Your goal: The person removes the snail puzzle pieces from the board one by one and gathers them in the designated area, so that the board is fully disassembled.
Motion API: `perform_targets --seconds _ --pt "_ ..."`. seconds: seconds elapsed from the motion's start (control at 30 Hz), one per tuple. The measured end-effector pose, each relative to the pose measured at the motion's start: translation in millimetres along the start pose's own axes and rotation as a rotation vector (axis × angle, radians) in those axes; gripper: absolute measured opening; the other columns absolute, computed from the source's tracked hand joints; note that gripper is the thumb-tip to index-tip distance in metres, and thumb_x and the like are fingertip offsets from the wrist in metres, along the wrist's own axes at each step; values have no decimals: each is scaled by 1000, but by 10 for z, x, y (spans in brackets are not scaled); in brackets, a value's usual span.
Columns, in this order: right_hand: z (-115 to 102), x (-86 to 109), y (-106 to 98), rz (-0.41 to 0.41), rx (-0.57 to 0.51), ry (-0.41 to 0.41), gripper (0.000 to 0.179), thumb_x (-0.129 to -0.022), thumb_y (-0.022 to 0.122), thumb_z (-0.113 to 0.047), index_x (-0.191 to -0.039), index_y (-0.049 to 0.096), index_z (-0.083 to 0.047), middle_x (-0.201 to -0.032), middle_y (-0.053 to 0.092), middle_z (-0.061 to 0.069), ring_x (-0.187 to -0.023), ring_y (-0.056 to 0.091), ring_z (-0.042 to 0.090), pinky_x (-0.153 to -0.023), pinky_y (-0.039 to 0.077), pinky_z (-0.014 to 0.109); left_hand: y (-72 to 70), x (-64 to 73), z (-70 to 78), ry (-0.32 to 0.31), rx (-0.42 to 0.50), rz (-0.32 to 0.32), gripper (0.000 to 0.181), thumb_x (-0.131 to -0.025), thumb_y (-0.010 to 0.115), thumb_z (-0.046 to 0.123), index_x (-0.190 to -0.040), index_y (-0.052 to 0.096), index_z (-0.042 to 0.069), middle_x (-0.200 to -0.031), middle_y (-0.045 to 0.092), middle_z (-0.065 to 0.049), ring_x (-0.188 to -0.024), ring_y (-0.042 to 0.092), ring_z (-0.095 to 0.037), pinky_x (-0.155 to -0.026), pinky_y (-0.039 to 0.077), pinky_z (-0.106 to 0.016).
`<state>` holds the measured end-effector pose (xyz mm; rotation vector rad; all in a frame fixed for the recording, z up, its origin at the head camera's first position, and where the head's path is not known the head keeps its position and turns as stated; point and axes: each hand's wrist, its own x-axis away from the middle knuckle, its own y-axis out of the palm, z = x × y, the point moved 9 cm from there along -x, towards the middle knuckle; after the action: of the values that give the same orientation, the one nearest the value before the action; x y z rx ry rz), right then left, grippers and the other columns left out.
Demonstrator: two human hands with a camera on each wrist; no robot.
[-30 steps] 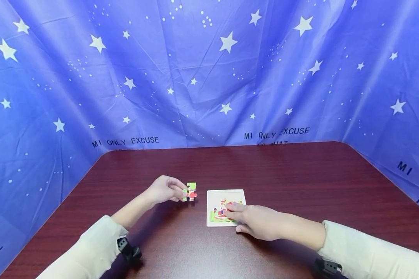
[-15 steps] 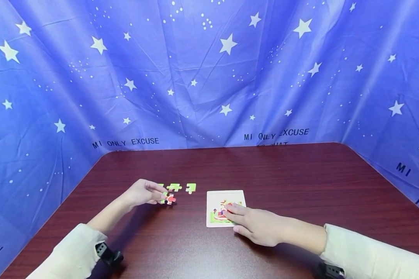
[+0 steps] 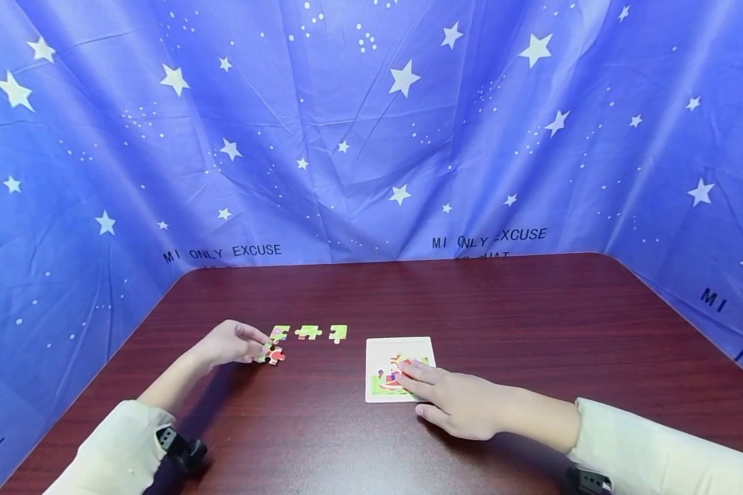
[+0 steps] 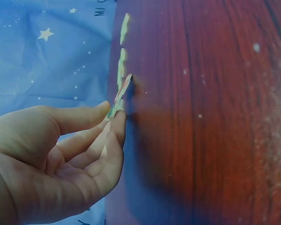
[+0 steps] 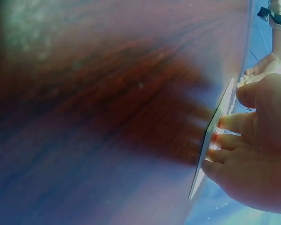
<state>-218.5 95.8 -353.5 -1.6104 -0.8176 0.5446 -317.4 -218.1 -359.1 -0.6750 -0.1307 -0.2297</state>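
Observation:
My left hand (image 3: 230, 344) pinches a green and red jigsaw piece (image 3: 275, 355) between thumb and fingers at the left of the table. In the left wrist view this piece (image 4: 123, 91) is tilted, one end pointing away from the fingertips. Just behind it lie three green jigsaw pieces in a row: a left one (image 3: 281, 332), a middle one (image 3: 309, 333) and a right one (image 3: 338, 333). Fingers of my right hand (image 3: 461, 402) rest extended on the pictured part of a white square puzzle tray (image 3: 380, 348). The hand covers the tray's lower right.
The dark red wooden table (image 3: 532, 316) stretches around both hands. A blue curtain (image 3: 347, 103) with white stars hangs along its back and sides. Black devices are strapped at the left wrist (image 3: 182, 450) and the right wrist (image 3: 588, 479).
My left hand has moved left with the pinched jigsaw piece, past the row of green pieces, uncovering them. My right hand stays on the puzzle tray with barely any shift.

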Motion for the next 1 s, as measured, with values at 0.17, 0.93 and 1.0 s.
perform_targets --seconds 0.17,0.93,1.0 --pt "20 -4 11 -5 -2 8 52 -101 42 -33 -149 36 -12 -157 33 7 -145 32 27 -114 34 44 -50 -8 -37 -8 -95 109 27 -75 74 9 -97 70 -5 -70 70 3 -63 59 -7 -60 50 -22" --pt "8 -11 -22 9 -4 -28 51 -101 43 -31 -148 37 -10 -156 34 9 -144 33 29 -114 34 44 -19 51 89 38 -311 271 19 -69 79 15 -82 70 3 -64 67 3 -59 58 -6 -69 45 -26" --pt "6 -10 -23 12 4 -31 51 -102 43 -31 -148 37 -10 -156 35 9 -144 33 29 -113 35 44 -19 54 89 37 -312 273 19 -69 79 15 -82 70 3 -64 67 3 -59 58 -7 -69 45 -27"
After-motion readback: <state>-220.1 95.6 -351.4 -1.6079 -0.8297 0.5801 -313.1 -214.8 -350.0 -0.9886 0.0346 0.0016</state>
